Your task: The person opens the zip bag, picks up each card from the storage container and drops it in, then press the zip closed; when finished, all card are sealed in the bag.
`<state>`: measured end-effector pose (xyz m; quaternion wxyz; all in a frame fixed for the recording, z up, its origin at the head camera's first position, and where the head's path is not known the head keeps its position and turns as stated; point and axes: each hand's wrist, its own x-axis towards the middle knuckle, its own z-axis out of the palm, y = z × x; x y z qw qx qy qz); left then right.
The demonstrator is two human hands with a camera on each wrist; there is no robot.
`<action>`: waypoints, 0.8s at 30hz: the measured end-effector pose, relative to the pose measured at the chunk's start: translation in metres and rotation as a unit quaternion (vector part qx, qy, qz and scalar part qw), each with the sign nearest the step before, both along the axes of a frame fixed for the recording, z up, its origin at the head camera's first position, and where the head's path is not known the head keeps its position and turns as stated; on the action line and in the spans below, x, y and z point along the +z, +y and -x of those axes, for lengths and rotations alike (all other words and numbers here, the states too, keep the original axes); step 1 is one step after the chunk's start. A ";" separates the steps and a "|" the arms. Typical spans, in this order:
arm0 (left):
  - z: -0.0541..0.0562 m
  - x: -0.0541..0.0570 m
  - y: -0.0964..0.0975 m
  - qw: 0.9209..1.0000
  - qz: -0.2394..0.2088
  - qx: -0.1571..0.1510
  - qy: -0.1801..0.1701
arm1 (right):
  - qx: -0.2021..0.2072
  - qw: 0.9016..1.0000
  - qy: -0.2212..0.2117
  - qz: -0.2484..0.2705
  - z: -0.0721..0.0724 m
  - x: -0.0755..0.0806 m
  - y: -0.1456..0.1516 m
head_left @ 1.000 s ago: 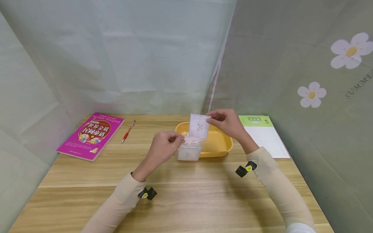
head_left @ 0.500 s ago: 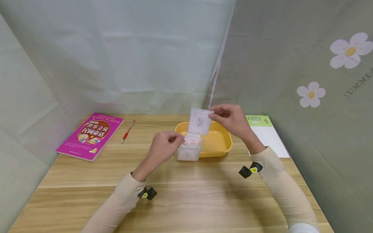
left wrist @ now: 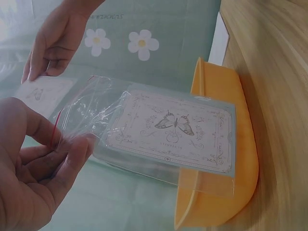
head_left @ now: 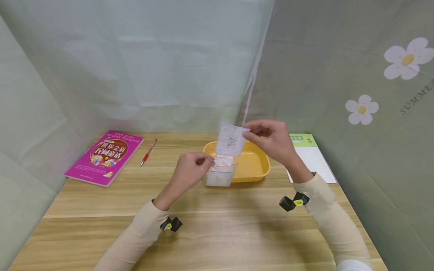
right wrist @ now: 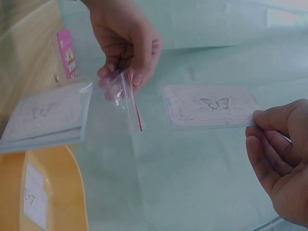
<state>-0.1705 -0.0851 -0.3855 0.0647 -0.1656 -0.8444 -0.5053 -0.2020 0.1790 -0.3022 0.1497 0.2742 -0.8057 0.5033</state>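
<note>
In the head view my left hand (head_left: 190,169) pinches a clear zip bag (head_left: 218,178) by its mouth, near the red seal strip (right wrist: 136,106). Inside the bag, the left wrist view shows a stack of white cards (left wrist: 168,132) with a butterfly print. My right hand (head_left: 272,141) pinches another few butterfly cards (head_left: 231,141) by one corner between thumb and fingers. The right wrist view has these cards (right wrist: 211,107) apart from the bag mouth. Below both hands stands a yellow tray (head_left: 251,176), and a butterfly card (right wrist: 34,195) lies in it.
A pink book (head_left: 105,158) lies at the table's left, with a red pen (head_left: 149,152) beside it. A green-topped writing pad (head_left: 313,162) is at the right, partly behind my right wrist. Fabric walls (head_left: 183,75) enclose the table (head_left: 217,233).
My right hand has moved up and to the right, lifting its cards away from the bag mouth, and the cards have tilted slightly. My left hand and the bag have stayed almost still.
</note>
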 end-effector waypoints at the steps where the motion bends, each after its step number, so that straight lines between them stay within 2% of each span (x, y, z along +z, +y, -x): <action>1: 0.000 0.000 0.000 1.000 -0.001 0.000 0.000 | 0.001 1.000 0.003 -0.001 -0.001 0.000 -0.001; 24: -0.001 0.000 -0.001 1.000 -0.002 0.001 -0.003 | 0.019 1.000 -0.007 -0.009 -0.009 -0.018 -0.005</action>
